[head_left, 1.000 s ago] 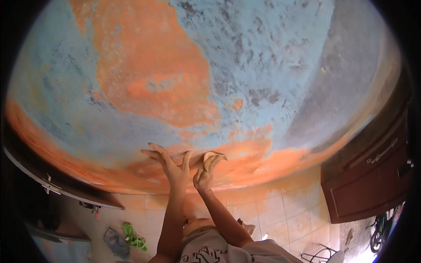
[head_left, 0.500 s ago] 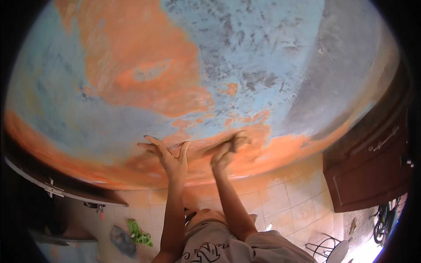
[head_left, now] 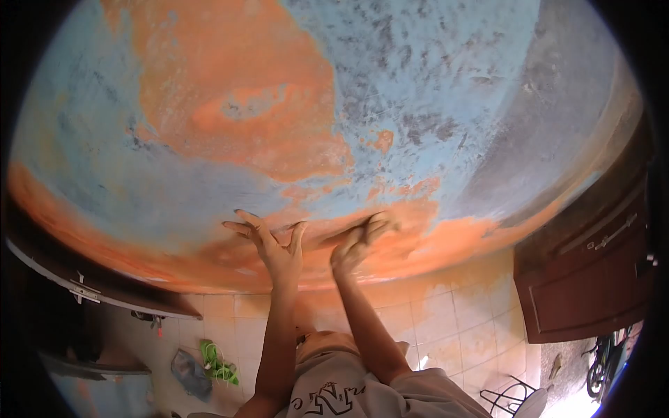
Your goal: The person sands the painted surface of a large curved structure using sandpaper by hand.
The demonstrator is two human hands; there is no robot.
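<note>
A wall [head_left: 258, 139] patched in orange, pale blue and grey rises in front of me and curves in the lens. My left hand [head_left: 273, 247] is at its low orange part, empty, with the thumb and fingers spread apart. To its right, my right hand [head_left: 357, 245] is raised against the orange paint, fingers bent and pressed together. Its fingertips are blurred, and whatever may be under them is hidden. A dark shadow falls on the wall between both hands.
A brown door [head_left: 585, 279] with a metal bolt stands at right, a motorbike [head_left: 605, 366] beyond it. On the tiled floor [head_left: 439, 320] lie a grey plastic bag [head_left: 189, 370] and a green item [head_left: 217, 362]. A black metal-legged stool [head_left: 512, 397] is at lower right.
The view has shifted slightly, so the wall patches sit farther right. My right hand stays near the same orange area with a small shift in its pose; my left hand remains spread.
</note>
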